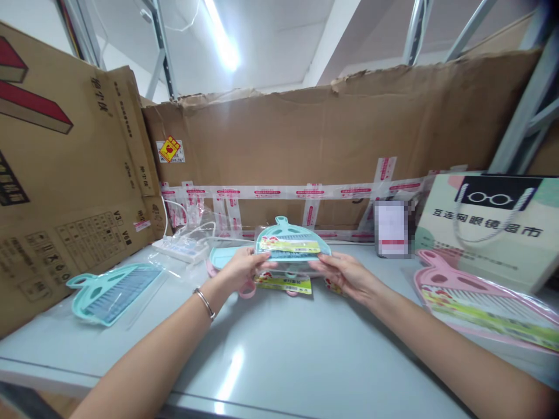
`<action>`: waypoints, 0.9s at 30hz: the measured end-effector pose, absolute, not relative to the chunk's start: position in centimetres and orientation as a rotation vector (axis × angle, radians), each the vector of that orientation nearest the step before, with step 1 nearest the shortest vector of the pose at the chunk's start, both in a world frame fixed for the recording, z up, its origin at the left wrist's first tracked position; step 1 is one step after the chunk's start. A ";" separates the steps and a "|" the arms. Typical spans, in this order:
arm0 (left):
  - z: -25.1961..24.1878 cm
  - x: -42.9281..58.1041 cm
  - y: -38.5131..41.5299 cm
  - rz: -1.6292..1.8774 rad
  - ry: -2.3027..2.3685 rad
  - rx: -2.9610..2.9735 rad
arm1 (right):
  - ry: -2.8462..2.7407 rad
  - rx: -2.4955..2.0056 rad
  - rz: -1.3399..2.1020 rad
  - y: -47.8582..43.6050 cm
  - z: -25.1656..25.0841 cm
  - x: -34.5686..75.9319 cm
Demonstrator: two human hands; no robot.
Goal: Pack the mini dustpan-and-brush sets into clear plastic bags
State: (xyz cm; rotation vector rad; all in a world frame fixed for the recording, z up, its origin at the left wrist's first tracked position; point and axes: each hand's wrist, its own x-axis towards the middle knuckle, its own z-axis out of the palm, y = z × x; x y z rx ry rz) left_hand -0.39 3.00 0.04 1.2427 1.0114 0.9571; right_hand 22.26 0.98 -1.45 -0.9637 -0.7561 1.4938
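Both hands hold a mint-green dustpan and brush set [288,237] in clear plastic with a yellow-green label, its handle pointing away from me. My left hand [242,269] pinches its left corner; a bracelet circles that wrist. My right hand [347,274] grips the right corner with thumb and fingers. Beneath and behind it lie other packaged sets, partly hidden: a mint-green dustpan [225,256], a pink handle [247,290] and a yellow-green label [290,283]. Another mint-green set [116,294] lies to the left, and a pink set [476,297] to the right.
A large carton [65,174] stands at the left, and a taped cardboard wall [279,145] closes the back. A white power strip [181,247] with cables, a phone-like device [392,228] and a paper gift bag [484,227] stand on the grey table [305,361].
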 end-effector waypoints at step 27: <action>-0.6 -0.2 3.5 1.496 1.043 1.714 | -1.333 -0.752 1.331 0.8 -1.6 22.4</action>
